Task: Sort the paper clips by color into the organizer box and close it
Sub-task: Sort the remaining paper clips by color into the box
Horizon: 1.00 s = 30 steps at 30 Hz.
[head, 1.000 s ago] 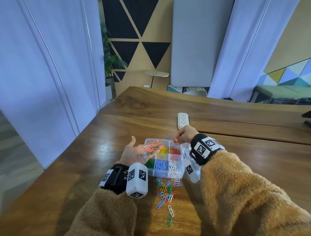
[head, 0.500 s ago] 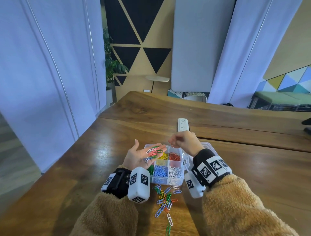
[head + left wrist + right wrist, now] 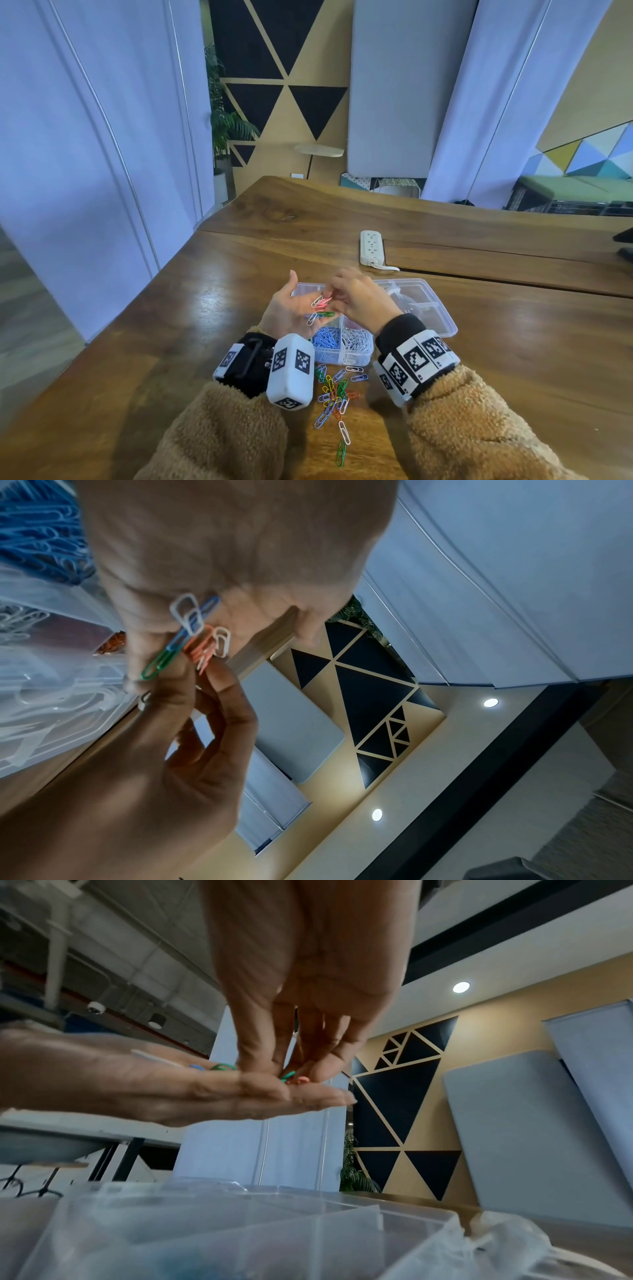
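Wood grain ran across the wide desk (image 3: 479, 342), behind which pale curtains and a wall of black triangles were seen. On it, an organizer box (image 3: 342, 356) of clear plastic stood near the front edge, its lid (image 3: 428, 308) laid open flat to the right. Only the two nearest compartments could be made out, one filled with blue clips, the next with white; the rear ones were hidden behind the hands. The left hand (image 3: 291, 315) was held palm up above the box, fingers straight, with a small heap of paper clips (image 3: 321, 306) lying on it: white, pink, blue and green. The right hand (image 3: 359, 298) was reached down onto that palm, and its grip was closed in a pinch at a pink clip (image 3: 202, 653); how many clips were caught could not be told. More loose clips (image 3: 334, 394) were scattered on the desk between the wrists, just in front of the box, one green clip (image 3: 340, 453) lying nearest the edge. A white power strip (image 3: 371, 246) lay well beyond the box. Much open desk was left on both sides.
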### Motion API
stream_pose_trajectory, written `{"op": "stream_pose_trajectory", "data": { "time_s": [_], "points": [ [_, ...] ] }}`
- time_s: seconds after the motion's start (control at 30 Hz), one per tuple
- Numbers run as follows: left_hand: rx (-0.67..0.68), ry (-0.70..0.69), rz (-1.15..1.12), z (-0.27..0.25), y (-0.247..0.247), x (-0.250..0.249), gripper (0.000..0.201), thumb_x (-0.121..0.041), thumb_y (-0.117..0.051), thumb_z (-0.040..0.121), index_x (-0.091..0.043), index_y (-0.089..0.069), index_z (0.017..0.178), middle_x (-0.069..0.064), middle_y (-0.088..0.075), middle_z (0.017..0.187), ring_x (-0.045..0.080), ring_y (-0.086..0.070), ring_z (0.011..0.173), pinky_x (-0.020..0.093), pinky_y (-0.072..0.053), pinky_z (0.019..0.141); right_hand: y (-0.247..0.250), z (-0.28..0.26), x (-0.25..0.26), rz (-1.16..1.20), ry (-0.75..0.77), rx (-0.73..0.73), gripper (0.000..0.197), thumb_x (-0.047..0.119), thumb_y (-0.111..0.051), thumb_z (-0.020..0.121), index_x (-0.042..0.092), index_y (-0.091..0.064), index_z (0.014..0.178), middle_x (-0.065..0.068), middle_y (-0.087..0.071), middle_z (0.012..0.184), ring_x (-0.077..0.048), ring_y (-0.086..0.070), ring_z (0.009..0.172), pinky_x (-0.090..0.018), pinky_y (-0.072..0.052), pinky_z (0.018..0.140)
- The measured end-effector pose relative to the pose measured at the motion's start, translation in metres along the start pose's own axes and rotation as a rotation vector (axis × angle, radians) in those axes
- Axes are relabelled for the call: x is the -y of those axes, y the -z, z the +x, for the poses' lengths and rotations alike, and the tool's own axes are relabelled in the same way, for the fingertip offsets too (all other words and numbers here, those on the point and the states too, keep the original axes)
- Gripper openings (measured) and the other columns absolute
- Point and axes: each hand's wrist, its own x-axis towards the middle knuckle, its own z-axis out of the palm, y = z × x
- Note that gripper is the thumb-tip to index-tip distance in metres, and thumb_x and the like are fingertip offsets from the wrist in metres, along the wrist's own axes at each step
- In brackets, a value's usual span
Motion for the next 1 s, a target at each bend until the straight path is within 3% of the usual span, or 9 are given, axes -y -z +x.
{"op": "stream_pose_trajectory", "data": {
  "time_s": [0.17,0.3,0.37,0.43,0.5,0.63,0.77,0.9,1.0],
  "points": [
    [-0.015,0.031,0.083,0.001,0.002,-0.002,0.088,-0.064,-0.017,0.092,0.009,-0.064,0.105,0.023,-0.062,0.107,0.028,-0.061,0.108,0.036,-0.052,0.091,0.002,0.0,0.006,-0.124,0.127,0.042,0.014,0.016,-0.059,0.084,0.012,-0.06,0.097,-0.005,-0.055,0.099,-0.023,-0.047,0.102,-0.041,-0.047,0.08],
    [-0.089,0.06,0.115,0.003,0.007,-0.005,0.081,-0.063,-0.021,0.091,0.008,-0.057,0.104,0.019,-0.053,0.105,0.03,-0.051,0.109,0.042,-0.024,0.112,0.003,0.003,0.007,-0.124,0.206,0.046,0.01,0.015,-0.059,0.083,0.013,-0.062,0.092,-0.004,-0.055,0.089,-0.021,-0.048,0.093,-0.038,-0.046,0.074],
    [-0.088,0.059,0.083,0.001,0.003,-0.006,0.082,-0.062,-0.023,0.088,0.007,-0.067,0.097,0.018,-0.056,0.101,0.028,-0.059,0.099,0.041,-0.036,0.104,0.004,0.005,0.006,-0.04,0.188,0.027,0.008,0.018,-0.063,0.083,0.013,-0.064,0.088,-0.001,-0.054,0.082,-0.017,-0.046,0.086,-0.035,-0.043,0.073],
    [-0.076,0.051,-0.019,0.002,0.0,-0.006,0.08,-0.061,-0.028,0.091,0.01,-0.067,0.098,0.02,-0.062,0.097,0.03,-0.068,0.089,0.039,-0.055,0.082,0.004,0.007,0.005,0.085,0.131,-0.013,0.006,0.018,-0.067,0.081,0.012,-0.066,0.083,0.005,-0.051,0.077,-0.012,-0.044,0.078,-0.026,-0.037,0.07],
    [-0.063,0.061,-0.11,0.002,-0.004,-0.007,0.079,-0.06,-0.034,0.092,0.013,-0.062,0.104,0.024,-0.062,0.099,0.035,-0.069,0.087,0.038,-0.059,0.067,0.003,0.008,0.006,0.204,0.046,-0.053,0.005,0.016,-0.07,0.079,0.011,-0.069,0.081,0.009,-0.052,0.072,-0.01,-0.046,0.072,-0.019,-0.034,0.066],
    [-0.076,0.045,-0.172,0.008,0.0,-0.005,0.086,-0.057,-0.017,0.097,0.013,-0.066,0.102,0.026,-0.062,0.109,0.037,-0.069,0.09,0.045,-0.059,0.072,0.006,0.008,0.009,0.557,-0.163,-0.076,0.002,0.012,-0.072,0.077,0.012,-0.072,0.08,0.009,-0.062,0.066,0.002,-0.056,0.059,-0.006,-0.042,0.061],
    [0.058,0.101,-0.378,0.007,0.009,-0.006,0.093,-0.061,-0.025,0.094,0.025,-0.057,0.109,0.042,-0.056,0.114,0.053,-0.059,0.102,0.051,-0.057,0.071,0.013,0.01,0.006,0.774,-0.233,-0.093,0.008,0.008,-0.071,0.077,0.016,-0.071,0.076,-0.012,-0.071,0.077,-0.019,-0.066,0.073,-0.037,-0.055,0.073],
    [0.16,0.098,-0.312,0.0,0.012,-0.011,0.093,-0.06,-0.027,0.09,0.024,-0.04,0.127,0.043,-0.04,0.133,0.05,-0.046,0.124,0.048,-0.051,0.09,0.027,0.006,0.001,0.59,-0.219,-0.086,0.012,0.0,-0.071,0.076,0.011,-0.066,0.073,0.003,-0.061,0.06,0.006,-0.055,0.05,-0.007,-0.045,0.056],
    [0.043,0.068,-0.151,0.002,0.013,-0.012,0.089,-0.063,-0.035,0.087,0.017,-0.058,0.115,0.036,-0.056,0.119,0.043,-0.059,0.109,0.031,-0.058,0.066,0.032,0.003,0.001,0.408,-0.174,-0.03,0.011,0.004,-0.072,0.075,0.012,-0.064,0.072,0.01,-0.058,0.062,0.006,-0.052,0.053,-0.004,-0.038,0.055]
  ]
}}
